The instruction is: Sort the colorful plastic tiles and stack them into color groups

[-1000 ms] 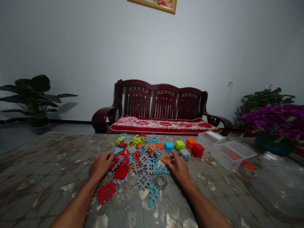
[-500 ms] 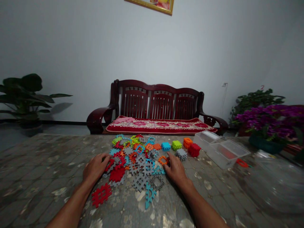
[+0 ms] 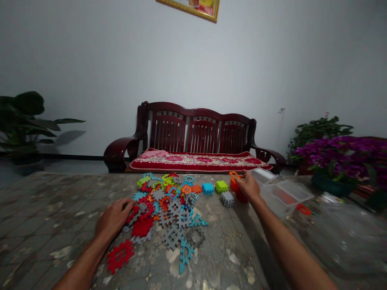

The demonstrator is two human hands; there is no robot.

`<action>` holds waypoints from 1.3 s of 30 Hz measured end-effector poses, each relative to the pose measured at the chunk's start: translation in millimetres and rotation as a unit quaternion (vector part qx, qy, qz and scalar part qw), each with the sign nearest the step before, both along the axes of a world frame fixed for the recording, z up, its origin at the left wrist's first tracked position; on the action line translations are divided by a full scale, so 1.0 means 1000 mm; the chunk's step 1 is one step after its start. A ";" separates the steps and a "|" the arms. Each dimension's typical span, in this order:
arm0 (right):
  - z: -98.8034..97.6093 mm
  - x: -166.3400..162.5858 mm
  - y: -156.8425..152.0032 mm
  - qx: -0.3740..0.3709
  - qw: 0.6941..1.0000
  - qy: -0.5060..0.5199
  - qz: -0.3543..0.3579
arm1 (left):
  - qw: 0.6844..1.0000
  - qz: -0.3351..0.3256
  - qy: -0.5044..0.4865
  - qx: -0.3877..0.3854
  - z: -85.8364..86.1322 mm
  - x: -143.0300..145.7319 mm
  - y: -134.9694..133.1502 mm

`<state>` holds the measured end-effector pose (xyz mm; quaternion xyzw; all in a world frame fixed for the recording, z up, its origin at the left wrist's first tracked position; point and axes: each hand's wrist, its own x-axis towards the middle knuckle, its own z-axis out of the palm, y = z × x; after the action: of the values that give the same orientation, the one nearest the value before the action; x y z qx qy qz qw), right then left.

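Observation:
My right hand [image 3: 249,186] pinches an orange open-frame interlocking tile [image 3: 234,174] just above the orange tile stack [image 3: 233,185]. Partly under that hand is a red tile stack [image 3: 241,196]. Beside them stand lime green [image 3: 221,186], grey [image 3: 226,199] and blue [image 3: 208,189] stacks. My left hand [image 3: 114,217] rests at the left edge of the loose pile, by red tiles [image 3: 142,226], thumb and forefinger apart. The pile mixes grey tiles [image 3: 173,237], blue, green and orange ones. A red window-shaped tile [image 3: 120,255] lies nearer me, as does a blue triangular piece [image 3: 185,254].
Clear plastic boxes [image 3: 279,201] stand right of the stacks. A red piece [image 3: 303,209] lies beside them, and a large clear plastic container [image 3: 347,237] sits further right. Purple flowers [image 3: 341,155] are at the table's right end. Behind the table [image 3: 75,209] is a wooden bench [image 3: 193,125].
My right hand has carried the orange tile from the pile's right edge away and rightward to the orange stack. My left hand stays by the red tiles. The view has shifted slightly.

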<state>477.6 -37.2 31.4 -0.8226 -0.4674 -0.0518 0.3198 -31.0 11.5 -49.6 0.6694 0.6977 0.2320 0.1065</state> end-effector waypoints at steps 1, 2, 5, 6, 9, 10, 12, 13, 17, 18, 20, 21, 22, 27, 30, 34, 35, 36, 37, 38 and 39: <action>0.001 0.011 0.004 -0.024 0.999 0.004 -0.021 | 1.000 0.001 0.000 0.000 0.000 0.000 0.000; 0.001 0.019 0.007 -0.044 0.998 0.005 -0.039 | 1.000 0.001 -0.001 0.000 -0.001 0.000 0.000; -0.001 0.034 0.013 -0.090 0.994 -0.003 -0.066 | 1.000 0.000 -0.007 0.000 -0.002 -0.001 0.001; -0.002 0.036 0.015 -0.100 0.993 -0.008 -0.069 | 1.000 -0.001 -0.009 0.001 -0.002 -0.001 0.001; -0.003 0.036 0.019 -0.119 0.990 -0.020 -0.070 | 1.000 0.000 -0.013 0.003 -0.003 -0.002 0.002; -0.002 0.034 0.020 -0.123 0.990 -0.025 -0.068 | 1.000 0.001 -0.014 0.006 -0.003 -0.002 0.002; -0.002 0.031 0.021 -0.130 0.989 -0.038 -0.061 | 1.000 0.003 -0.017 0.014 -0.002 -0.002 0.001; -0.002 0.030 0.022 -0.134 0.988 -0.045 -0.058 | 1.000 0.005 -0.019 0.016 -0.002 -0.002 0.001; -0.003 0.028 0.023 -0.153 0.985 -0.055 -0.058 | 1.000 0.007 -0.020 0.014 -0.002 -0.002 0.002; -0.004 0.028 0.023 -0.157 0.984 -0.054 -0.060 | 1.000 0.005 -0.021 0.014 -0.003 -0.002 0.002; -0.003 0.029 0.022 -0.160 0.984 -0.050 -0.058 | 1.000 0.001 -0.021 0.015 -0.003 -0.002 0.002; -0.002 0.029 0.022 -0.156 0.985 -0.048 -0.054 | 1.000 0.001 -0.019 0.015 -0.003 -0.002 0.002; -0.001 0.027 0.021 -0.146 0.987 -0.047 -0.048 | 1.000 0.002 -0.017 0.014 -0.003 -0.002 0.001; 0.002 -0.001 0.018 -0.071 0.995 -0.060 0.034 | 1.000 0.001 -0.013 0.001 0.001 0.000 -0.003; -0.003 -0.038 0.020 -0.070 0.980 -0.083 0.169 | 1.000 0.000 -0.016 0.006 0.002 0.002 -0.005; -0.009 -0.095 0.028 -0.116 0.931 -0.146 0.315 | 1.000 0.007 -0.011 0.014 0.001 0.003 -0.005; -0.010 -0.107 0.031 -0.130 0.923 -0.155 0.329 | 1.000 0.009 -0.009 0.014 0.001 0.003 -0.006; -0.011 -0.118 0.034 -0.142 0.917 -0.158 0.338 | 1.000 0.011 -0.008 0.014 0.001 0.003 -0.006; -0.011 -0.128 0.038 -0.153 0.913 -0.160 0.341 | 1.000 0.012 -0.007 0.014 0.002 0.003 -0.006; -0.012 -0.137 0.041 -0.162 0.912 -0.161 0.340 | 1.000 0.011 -0.006 0.012 0.002 0.004 -0.006; -0.013 -0.144 0.045 -0.169 0.912 -0.161 0.337 | 1.000 0.011 -0.004 0.012 0.003 0.004 -0.007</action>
<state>333.5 7.6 18.8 -0.6380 -0.7641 0.0069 0.0951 -27.2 4.8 -46.7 0.6621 0.7015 0.2441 0.0992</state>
